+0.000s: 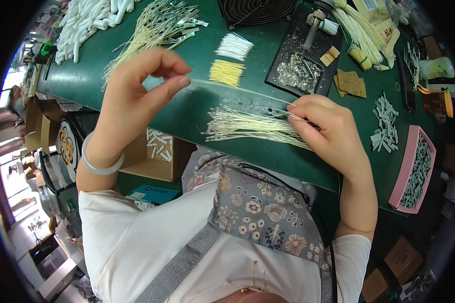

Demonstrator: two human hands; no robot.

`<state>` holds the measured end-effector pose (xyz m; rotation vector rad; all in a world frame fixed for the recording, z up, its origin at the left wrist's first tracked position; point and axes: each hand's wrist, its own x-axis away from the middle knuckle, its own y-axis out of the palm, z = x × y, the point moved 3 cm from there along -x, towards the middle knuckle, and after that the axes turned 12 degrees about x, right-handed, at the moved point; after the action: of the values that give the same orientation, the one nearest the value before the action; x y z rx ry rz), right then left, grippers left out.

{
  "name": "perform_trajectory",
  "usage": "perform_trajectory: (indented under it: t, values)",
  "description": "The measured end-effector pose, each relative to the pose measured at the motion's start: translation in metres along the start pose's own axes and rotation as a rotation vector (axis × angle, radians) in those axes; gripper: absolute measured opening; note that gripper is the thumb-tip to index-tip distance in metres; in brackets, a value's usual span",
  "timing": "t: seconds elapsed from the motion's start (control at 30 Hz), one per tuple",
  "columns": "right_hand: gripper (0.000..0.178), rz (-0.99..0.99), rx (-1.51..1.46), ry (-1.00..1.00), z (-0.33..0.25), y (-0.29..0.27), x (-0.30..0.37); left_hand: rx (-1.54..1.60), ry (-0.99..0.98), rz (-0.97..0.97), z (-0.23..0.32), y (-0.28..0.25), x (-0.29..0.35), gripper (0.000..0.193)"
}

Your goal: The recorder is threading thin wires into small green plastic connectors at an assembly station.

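Head view: pale wire spans both hands above the green table, seemingly held taut for control.
Left hand: thumb and forefinger pinch one end.
Right hand: fingertips grip it farther along.
Wire bundle: nearby, probably aligned for easy picking.

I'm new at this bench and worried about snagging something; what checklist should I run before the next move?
1. Thin pale yellow wire spans both hands: ok, from left hand to right hand.
2. Left grip firm: cannot tell; the wire meets the fingertips, but pressure doesn't show.
3. Right fingers closed on the wire: ok, thumb and index pinch it.
4. Wire bundle clear of the right hand: cannot tell; the hand overlaps its right end in this view.
5. Soldering iron apart from both hands: ok.
6. Soldering iron cool: cannot tell.
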<state>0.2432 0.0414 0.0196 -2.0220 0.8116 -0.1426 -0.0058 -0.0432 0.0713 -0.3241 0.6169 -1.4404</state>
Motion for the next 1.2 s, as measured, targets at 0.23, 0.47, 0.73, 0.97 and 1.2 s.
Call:
perform_trajectory:
  t: [0.23,0.47,0.73,0.97,1.2]
  values:
    - [0.007,-0.079,0.058,-0.180,-0.017,0.007,-0.001,-0.353,0.183,-0.259,0.003,0.016,0.007,0.026]
    - [0.007,0.043,0.018,-0.253,-0.020,0.010,-0.002,0.229,-0.058,-0.499,0.001,0.085,-0.023,0.013]
    - [0.005,0.070,-0.078,-0.113,-0.014,-0.010,0.000,0.756,-0.376,-0.365,-0.017,0.077,-0.026,0.012]
    - [0.007,0.263,0.066,-0.102,-0.013,-0.006,-0.001,0.856,-0.438,-0.417,-0.012,0.078,-0.023,0.013]
    - [0.021,0.444,0.116,-0.071,-0.025,-0.005,-0.001,0.908,-0.435,-0.446,-0.009,0.081,-0.023,0.015]
